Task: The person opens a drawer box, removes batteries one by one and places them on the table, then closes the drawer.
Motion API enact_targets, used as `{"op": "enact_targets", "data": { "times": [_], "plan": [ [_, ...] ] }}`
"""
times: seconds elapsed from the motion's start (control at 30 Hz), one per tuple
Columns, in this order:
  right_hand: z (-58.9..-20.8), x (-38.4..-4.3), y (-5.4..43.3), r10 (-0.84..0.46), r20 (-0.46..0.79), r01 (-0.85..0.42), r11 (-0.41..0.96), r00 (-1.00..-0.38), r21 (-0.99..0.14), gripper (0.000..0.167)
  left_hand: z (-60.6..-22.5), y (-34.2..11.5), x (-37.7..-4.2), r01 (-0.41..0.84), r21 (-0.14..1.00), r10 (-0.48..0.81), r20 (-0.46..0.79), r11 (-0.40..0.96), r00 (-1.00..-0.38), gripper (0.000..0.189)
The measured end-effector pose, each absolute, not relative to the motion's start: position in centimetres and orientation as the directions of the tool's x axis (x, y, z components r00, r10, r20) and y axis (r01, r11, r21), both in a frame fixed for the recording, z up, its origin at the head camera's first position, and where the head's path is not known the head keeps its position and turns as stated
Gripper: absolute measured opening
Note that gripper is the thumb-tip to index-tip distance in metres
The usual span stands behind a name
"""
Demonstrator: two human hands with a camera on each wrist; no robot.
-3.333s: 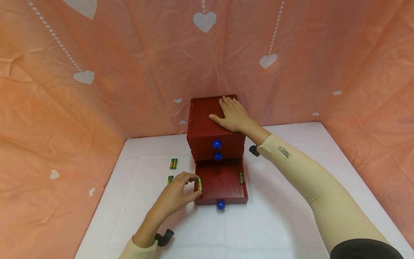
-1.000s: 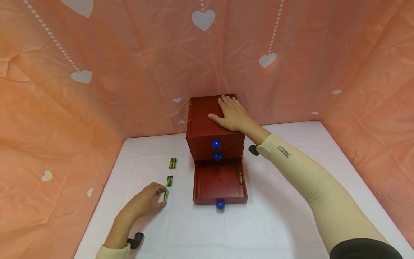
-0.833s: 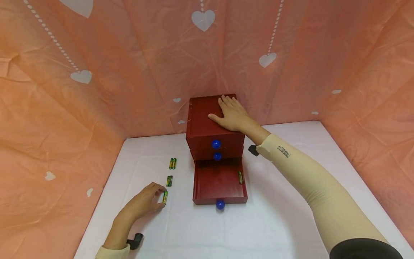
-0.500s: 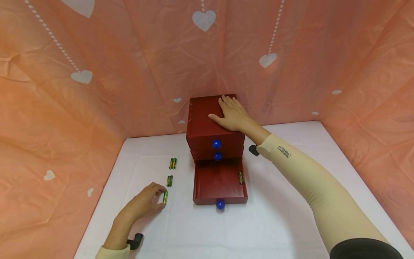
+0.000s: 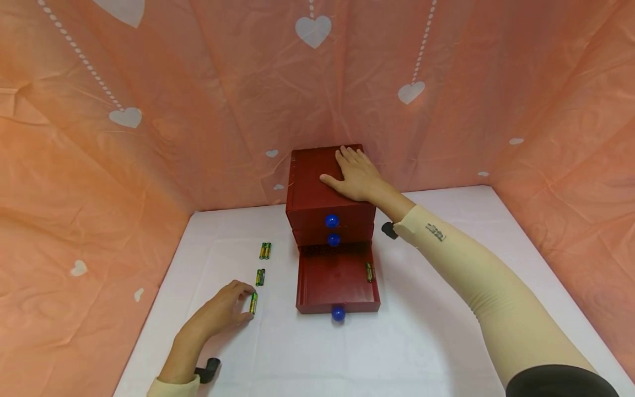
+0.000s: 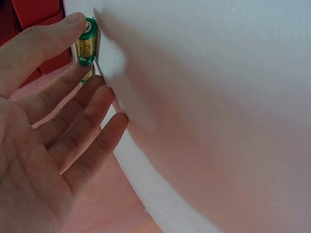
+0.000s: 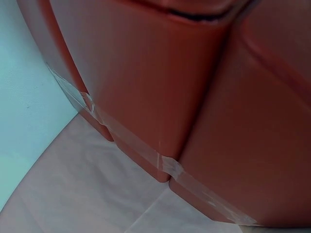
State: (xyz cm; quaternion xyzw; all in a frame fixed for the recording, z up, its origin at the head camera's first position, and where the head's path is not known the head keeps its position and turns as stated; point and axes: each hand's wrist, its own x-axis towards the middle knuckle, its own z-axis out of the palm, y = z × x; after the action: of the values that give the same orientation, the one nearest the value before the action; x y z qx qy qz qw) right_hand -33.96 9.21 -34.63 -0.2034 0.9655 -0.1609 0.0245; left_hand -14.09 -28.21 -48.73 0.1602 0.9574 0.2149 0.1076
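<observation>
My left hand (image 5: 216,311) pinches a green and gold battery (image 5: 253,303) by its ends, between thumb and forefinger, low over the white tabletop. In the left wrist view the same battery (image 6: 86,42) stands between those two fingers, and the other fingers reach out loosely. My right hand (image 5: 356,175) rests with spread fingers on top of a dark red drawer unit (image 5: 310,182). Its bottom drawer (image 5: 334,281) is pulled out, with a battery (image 5: 369,272) along the right wall. The right wrist view shows only the unit's side (image 7: 146,87), and that hand is hidden there.
Two battery pairs, a far pair (image 5: 265,251) and a nearer pair (image 5: 260,277), lie left of the drawer. The upper drawers are closed, each with a blue knob (image 5: 332,221). A pink heart-patterned cloth (image 5: 223,110) surrounds the white table (image 5: 397,347).
Since the earliest frame, my left hand has carried the battery left from the drawer's left wall to the tabletop. Over the last second it stays put. My right hand has not moved.
</observation>
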Motion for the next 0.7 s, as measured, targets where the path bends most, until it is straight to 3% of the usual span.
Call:
{"op": "enact_targets", "data": {
  "times": [0.43, 0.7],
  "plan": [
    [-34.8, -34.1, 9.2, -0.404, 0.027, -0.391, 0.864, -0.914, -0.317, 0.091, -48.2, -28.3, -13.9, 0.238, 0.485, 0.354, -0.162, 0.842, -0.921, 0.055],
    [-34.8, -34.1, 9.3, -0.403, 0.029, -0.390, 0.864, -0.915, -0.318, 0.092, -47.0, -28.0, -13.8, 0.287, 0.512, 0.383, -0.089, 0.809, -0.920, 0.050]
  ]
}}
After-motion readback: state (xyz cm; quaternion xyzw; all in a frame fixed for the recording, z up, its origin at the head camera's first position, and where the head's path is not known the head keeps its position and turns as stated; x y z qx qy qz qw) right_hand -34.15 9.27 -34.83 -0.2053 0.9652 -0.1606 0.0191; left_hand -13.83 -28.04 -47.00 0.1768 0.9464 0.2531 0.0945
